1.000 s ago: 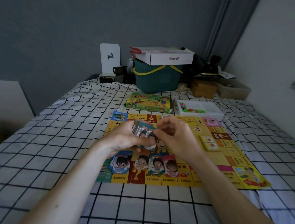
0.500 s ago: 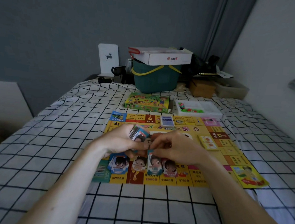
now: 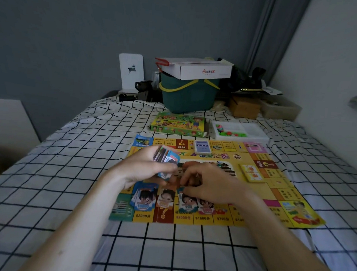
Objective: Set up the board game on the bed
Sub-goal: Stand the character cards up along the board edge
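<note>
Head view: right hand fingertips hidden, board centre half covered.

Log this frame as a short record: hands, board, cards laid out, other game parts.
left hand: grips a stack of cards
right hand: fingers curled over the board, apparently placing a card; the card is hidden
board: flat on the bed
laid piles: four along near edge
far side: game box, white tray
</note>
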